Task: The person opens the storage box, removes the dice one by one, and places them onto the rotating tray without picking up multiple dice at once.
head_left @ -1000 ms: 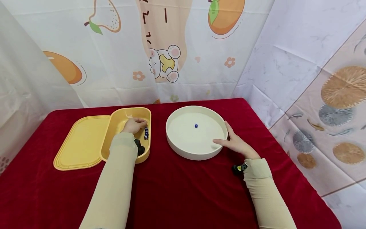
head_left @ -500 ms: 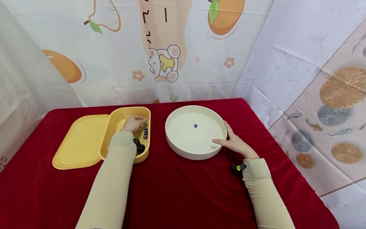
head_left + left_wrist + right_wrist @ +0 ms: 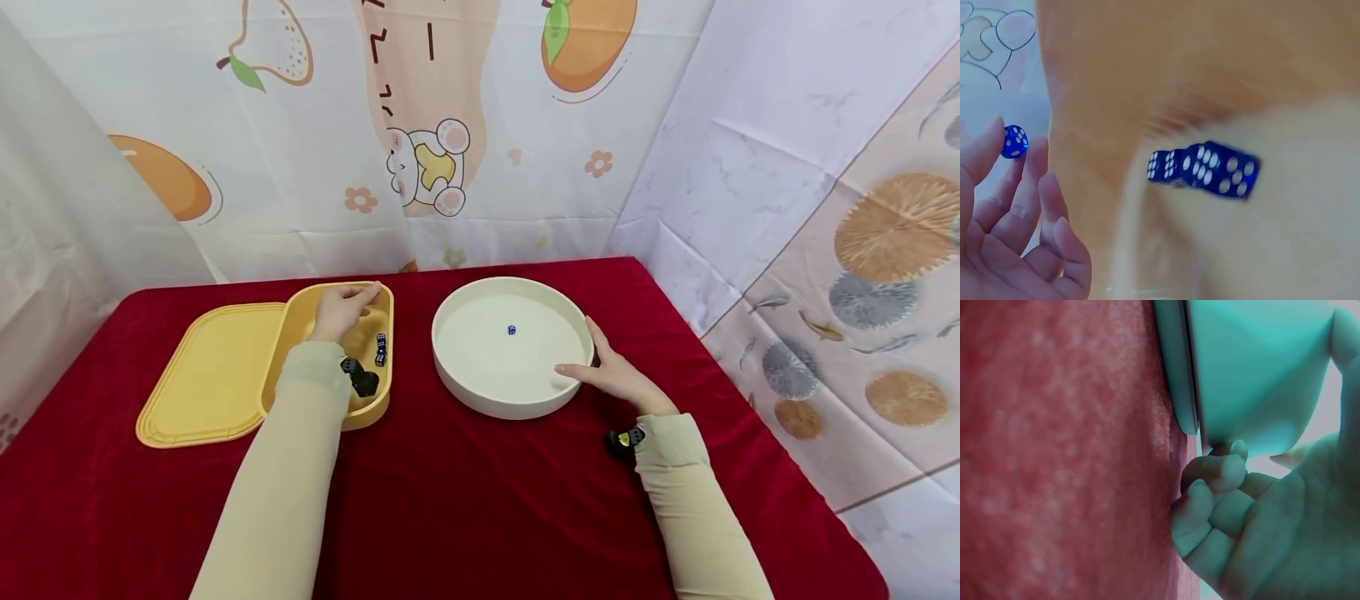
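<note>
My left hand (image 3: 340,312) pinches a blue die (image 3: 1015,142) with white dots between thumb and fingertips, as the left wrist view shows. It is over the far end of a yellow box (image 3: 367,416). A short row of blue dice (image 3: 381,350) lies inside that box along its right wall. My right hand (image 3: 618,379) grips the right side of a round white tray (image 3: 487,367), thumb over the rim and other fingers outside. In the right wrist view some fingers (image 3: 1210,472) curl beside the tray's wall. A single blue die (image 3: 512,330) lies on the tray's floor.
A yellow lid (image 3: 213,371) lies flat left of the box, against its side. Red cloth (image 3: 480,500) covers the table. Printed curtains (image 3: 300,167) hang behind and on both sides.
My left hand has risen from the box's floor beside the dice row to the far rim, lifting a die. The right hand stays on the tray.
</note>
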### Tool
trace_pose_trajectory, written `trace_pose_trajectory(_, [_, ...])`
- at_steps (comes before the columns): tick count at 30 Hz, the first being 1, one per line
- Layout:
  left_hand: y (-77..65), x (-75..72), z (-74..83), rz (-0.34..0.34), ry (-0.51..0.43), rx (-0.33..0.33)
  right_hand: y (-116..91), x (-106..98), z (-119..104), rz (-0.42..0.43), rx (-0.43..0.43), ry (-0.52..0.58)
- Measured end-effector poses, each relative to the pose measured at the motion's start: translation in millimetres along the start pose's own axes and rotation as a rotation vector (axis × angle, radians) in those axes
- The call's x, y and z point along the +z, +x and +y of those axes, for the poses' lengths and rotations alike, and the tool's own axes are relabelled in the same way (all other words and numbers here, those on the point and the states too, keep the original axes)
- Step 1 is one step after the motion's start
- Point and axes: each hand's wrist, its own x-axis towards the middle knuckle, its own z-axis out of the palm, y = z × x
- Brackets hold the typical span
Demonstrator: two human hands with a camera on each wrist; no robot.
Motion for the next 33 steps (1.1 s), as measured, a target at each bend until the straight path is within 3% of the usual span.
trace_pose_trajectory(7, [-5.3, -1.2, 11.4, 0.031, -0.004, 0.016, -0.4, 0.6, -1.1, 0.004, 0.001, 0.003])
trace_pose_trajectory(12, [-8.9, -0.8, 26.3, 0.028, 0.014, 0.067, -0.3, 0.4, 0.0, 0.003, 0.012, -0.005])
trace_pose_trajectory(18, [-13.3, 3.3, 48.7, -0.033, 0.048, 0.136, 0.2, -0.6, 1.5, 0.005, 0.014, -0.004])
trace_pose_trajectory(25, [-23.4, 12.3, 67.1, -0.068, 0.02, 0.14, 0.6, 0.1, 2.1, 0.002, 0.013, -0.013])
trace_pose_trajectory(33, [-32.0, 28.8, 77.1, -0.088, -0.003, 0.136, 0.7, -0.1, 2.0, 0.001, 0.014, -0.016])
